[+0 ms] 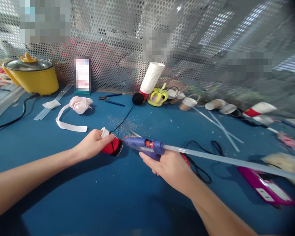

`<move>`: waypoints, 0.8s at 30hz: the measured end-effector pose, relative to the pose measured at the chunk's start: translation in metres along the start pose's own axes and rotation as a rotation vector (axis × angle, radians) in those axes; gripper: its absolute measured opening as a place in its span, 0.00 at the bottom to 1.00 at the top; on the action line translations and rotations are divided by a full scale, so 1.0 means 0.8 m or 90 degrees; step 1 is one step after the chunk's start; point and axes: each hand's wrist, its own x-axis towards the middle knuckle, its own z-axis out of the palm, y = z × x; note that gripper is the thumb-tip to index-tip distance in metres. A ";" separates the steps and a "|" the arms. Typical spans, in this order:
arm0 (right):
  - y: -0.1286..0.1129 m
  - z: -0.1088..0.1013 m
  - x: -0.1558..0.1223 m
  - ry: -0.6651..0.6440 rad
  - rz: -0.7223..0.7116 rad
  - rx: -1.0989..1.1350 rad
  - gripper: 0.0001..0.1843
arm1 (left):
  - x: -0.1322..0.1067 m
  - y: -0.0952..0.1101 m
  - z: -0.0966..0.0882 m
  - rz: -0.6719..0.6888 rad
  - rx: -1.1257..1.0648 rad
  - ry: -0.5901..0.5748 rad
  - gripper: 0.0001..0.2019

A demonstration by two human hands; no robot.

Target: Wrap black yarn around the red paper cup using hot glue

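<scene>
My left hand (94, 144) is closed around a small paper cup (110, 147) wrapped in red with a black band at one end; the cup lies tilted on its side. A strand of black yarn (124, 118) runs from the cup back to a black yarn ball (138, 98). My right hand (170, 165) grips the handle of a blue hot glue gun (142, 145), its nozzle right at the cup's black-banded end. A long clear glue stick (211, 158) sticks out of the gun's rear. Scissor blades (135, 133) show partly behind the gun.
Along the perforated metal screen stand a yellow electric pot (36, 78), a phone (82, 74), a stack of white paper cups (152, 77) and a yellow woven piece (157, 96). Pliers (112, 99), a pink cloth roll (80, 104), glue sticks (220, 127) and a purple case (266, 186) lie around.
</scene>
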 end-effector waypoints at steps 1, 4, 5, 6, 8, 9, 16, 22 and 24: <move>0.000 -0.001 -0.001 0.001 -0.008 -0.002 0.11 | 0.000 0.000 0.000 0.000 0.003 0.003 0.20; -0.002 -0.002 -0.003 0.006 -0.019 -0.010 0.12 | 0.000 0.000 0.000 0.000 0.010 0.006 0.20; -0.003 -0.003 -0.003 0.007 -0.020 -0.011 0.12 | 0.000 0.001 0.000 0.000 0.012 0.006 0.20; -0.003 -0.003 -0.003 0.008 -0.022 -0.010 0.12 | -0.001 0.001 0.000 0.000 0.013 0.007 0.20; -0.003 -0.002 -0.004 0.010 -0.025 -0.009 0.11 | -0.001 0.002 0.000 -0.003 0.014 0.007 0.20; -0.003 -0.001 -0.005 0.012 -0.027 -0.010 0.11 | -0.002 0.003 0.000 -0.005 0.014 0.009 0.20; 0.011 0.002 -0.009 -0.011 -0.088 -0.028 0.10 | -0.001 0.003 0.000 -0.010 0.014 0.011 0.20; -0.001 -0.001 -0.005 0.021 -0.029 -0.019 0.11 | -0.003 0.006 0.000 -0.006 -0.001 0.006 0.20; -0.005 -0.002 -0.004 0.023 -0.025 -0.014 0.11 | -0.003 0.006 0.000 -0.008 -0.001 0.005 0.20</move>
